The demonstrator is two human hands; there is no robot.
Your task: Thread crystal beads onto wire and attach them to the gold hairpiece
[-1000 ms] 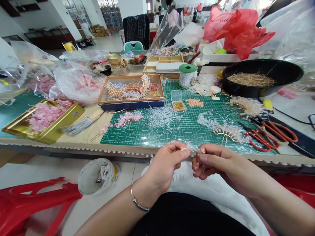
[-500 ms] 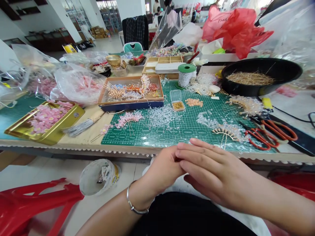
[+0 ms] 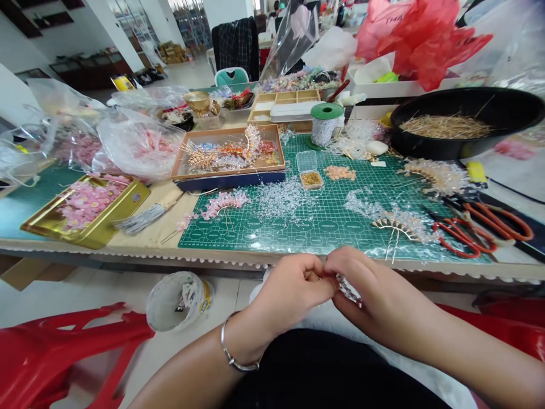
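My left hand (image 3: 293,289), with a silver bangle (image 3: 233,360) on its wrist, is closed in a pinch in front of the table edge. Its fingertips meet those of my right hand (image 3: 374,298), whose fingers curl over a small shiny, silvery beaded piece (image 3: 349,291). Most of that piece is hidden, so its kind is unclear. Beyond the hands lie a pink beaded hair comb (image 3: 225,204), loose clear beads (image 3: 283,199), an open little box of gold beads (image 3: 311,179) and a clear-beaded comb (image 3: 395,227).
A green cutting mat (image 3: 272,233) covers the table. Red-handled pliers (image 3: 462,238) and a black basin (image 3: 464,145) stand right. A gold tin (image 3: 123,213) of pink flowers and a shallow box (image 3: 230,179) are left. Below are a white bucket (image 3: 164,307) and a red stool (image 3: 76,346).
My right hand was laid flat over the left one; its fingers have now bent inward to meet the left fingertips. A shiny beaded piece has come into sight. The view has shifted slightly.
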